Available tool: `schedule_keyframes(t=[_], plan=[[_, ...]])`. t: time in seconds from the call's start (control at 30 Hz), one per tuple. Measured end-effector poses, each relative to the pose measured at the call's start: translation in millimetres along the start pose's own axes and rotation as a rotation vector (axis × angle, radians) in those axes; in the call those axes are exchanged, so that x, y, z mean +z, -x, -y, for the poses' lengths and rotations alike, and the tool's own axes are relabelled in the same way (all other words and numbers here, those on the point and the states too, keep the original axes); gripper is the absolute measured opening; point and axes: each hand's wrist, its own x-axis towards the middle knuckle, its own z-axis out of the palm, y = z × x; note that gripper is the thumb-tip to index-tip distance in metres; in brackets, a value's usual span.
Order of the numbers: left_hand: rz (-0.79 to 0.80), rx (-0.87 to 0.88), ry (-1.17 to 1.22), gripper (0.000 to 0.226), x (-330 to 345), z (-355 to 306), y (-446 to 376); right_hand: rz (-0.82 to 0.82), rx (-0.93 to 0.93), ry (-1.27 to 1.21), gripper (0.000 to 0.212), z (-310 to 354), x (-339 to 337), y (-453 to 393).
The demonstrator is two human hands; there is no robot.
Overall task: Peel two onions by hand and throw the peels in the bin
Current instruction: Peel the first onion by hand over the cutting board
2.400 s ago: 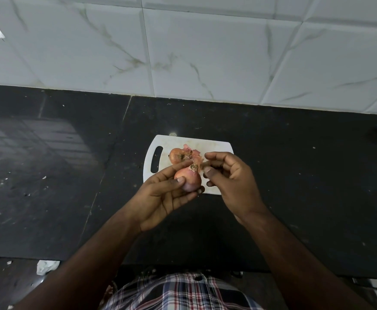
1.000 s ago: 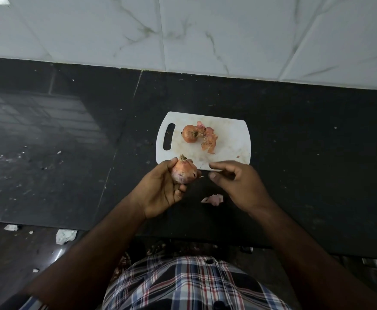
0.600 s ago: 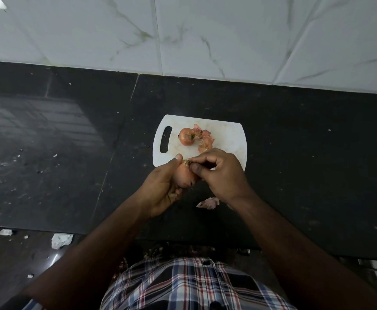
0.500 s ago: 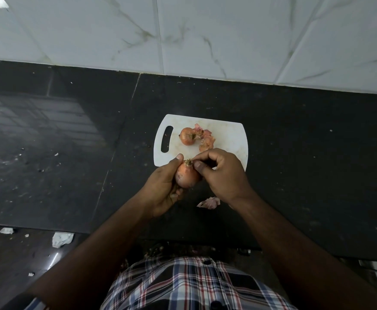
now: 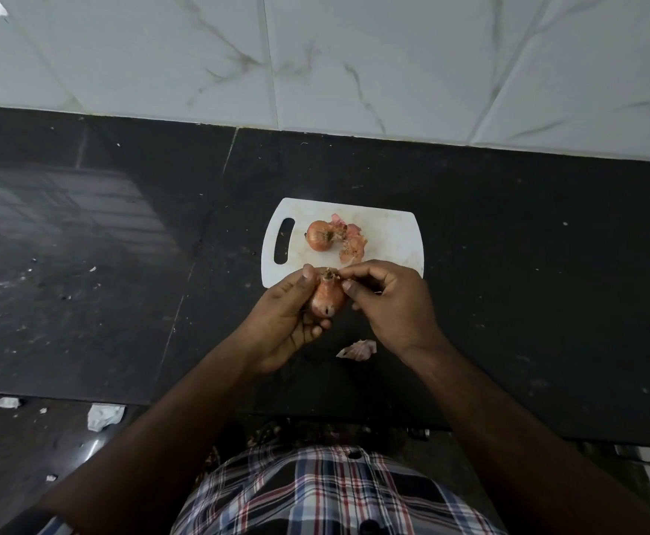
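The left hand (image 5: 290, 322) cradled an onion (image 5: 328, 297) in curled fingers, its thumb pressed along the onion's left side up to the tufted end. The right hand (image 5: 387, 303) met it from the other side, forefinger and thumb pinching the dry tuft at the top of that onion, with the remaining fingers curled loosely. The onion's long axis ran roughly away from the person, the rooty tuft pointing toward the chopping board (image 5: 389, 233) and the smoother end, marked by a small dark spot, pointing back toward the body. The onion was held just above the near edge of the board, over the black bench (image 5: 528, 303).

On the board, beyond the hands, lay a second onion (image 5: 319, 235), unpeeled as far as could be seen, its tufted end turned to the right. Touching it on that side was a small heap of pinkish peels (image 5: 350, 243). The board's handle slot sat at its left end. A loose peel (image 5: 358, 350) lay on the bench nearer the person than the board, just beside the right wrist. Behind the board rose a wall of white marbled tiles (image 5: 354, 52). Left of the board and nearer the person, scraps of white paper (image 5: 103, 416) lay on the dark floor below the bench edge. A checked shirt (image 5: 315, 492) showed at the bottom of the view.
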Motion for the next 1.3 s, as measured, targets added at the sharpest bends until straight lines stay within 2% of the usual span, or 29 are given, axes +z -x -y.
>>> schedule_keyframes(t=[0.1,0.27,0.37,0.47,0.6,0.83,0.93,1.03,1.17,1.3], plan=[[0.022,0.011,0.079,0.045,-2,1,0,-0.021,0.012,0.01,0.021,-3,-1,2],[-0.007,-0.009,0.078,0.058,-8,0,1,0.094,0.097,0.117,0.021,-9,-8,8],[-0.04,-0.022,0.028,0.054,-7,2,2,0.196,0.066,-0.024,0.039,0,-7,12],[-0.058,-0.008,-0.002,0.051,-4,3,1,0.215,-0.068,0.038,0.052,2,1,14],[-0.098,-0.001,-0.006,0.046,0,4,1,0.087,-0.173,0.131,0.038,0,7,14],[-0.112,-0.005,-0.016,0.04,0,4,4,0.028,-0.289,0.147,0.011,-7,6,17],[-0.106,-0.005,0.004,0.044,-1,2,4,0.048,-0.279,0.144,0.009,-8,3,17],[-0.095,-0.02,0.051,0.057,-4,0,3,0.091,-0.236,0.255,0.009,-14,-2,17],[-0.048,-0.028,0.07,0.05,-7,-2,5,0.236,-0.072,0.325,0.027,-22,-13,16],[0.019,-0.031,0.043,0.038,-9,0,7,0.143,0.044,0.096,0.039,-7,-15,13]])
